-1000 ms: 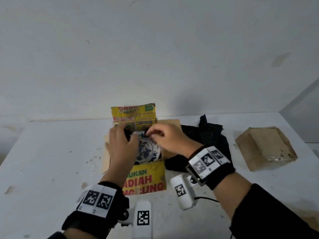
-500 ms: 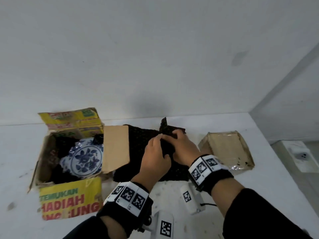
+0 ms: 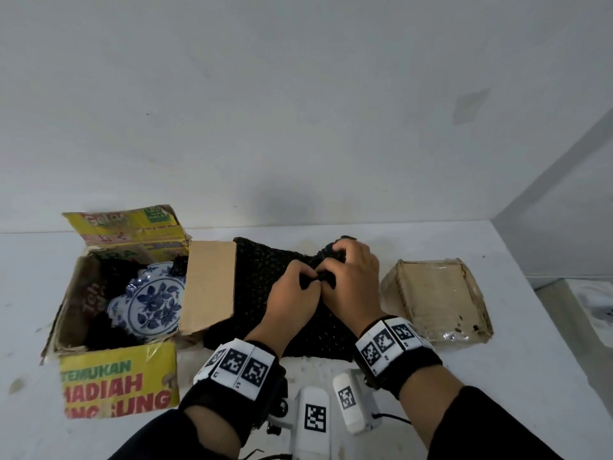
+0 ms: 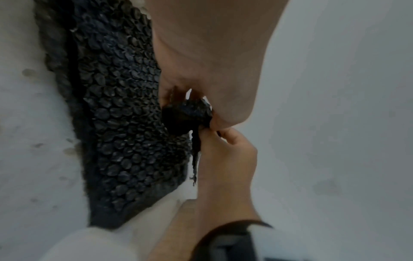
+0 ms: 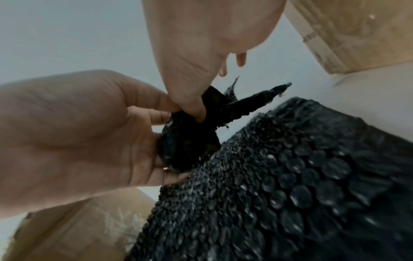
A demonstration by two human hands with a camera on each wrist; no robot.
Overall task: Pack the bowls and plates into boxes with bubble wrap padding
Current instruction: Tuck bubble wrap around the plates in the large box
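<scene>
A blue-and-white floral plate (image 3: 152, 300) lies tilted on black wrap inside an open yellow cardboard box (image 3: 116, 383) at the left. A sheet of black bubble wrap (image 3: 255, 277) is spread on the table to the right of the box. My left hand (image 3: 306, 280) and right hand (image 3: 331, 273) meet over its middle, each pinching a bunched fold of the wrap. In the left wrist view my left hand (image 4: 190, 109) holds a crumpled black wad, with the right hand (image 4: 214, 134) pinching right beside it. In the right wrist view the right hand (image 5: 196, 109) and left hand (image 5: 161, 123) grip the same fold above the bubble wrap (image 5: 290, 176).
The box's brown side flap (image 3: 209, 287) lies over the left edge of the wrap. A clear-sided shallow box (image 3: 438, 300) sits at the right of the white table (image 3: 497, 376). A white wall stands close behind. The table's right edge drops off beyond the clear box.
Both hands left the plate in the box and went right to the bubble wrap. They now pinch a fold of it, and the right fingers have reached further back.
</scene>
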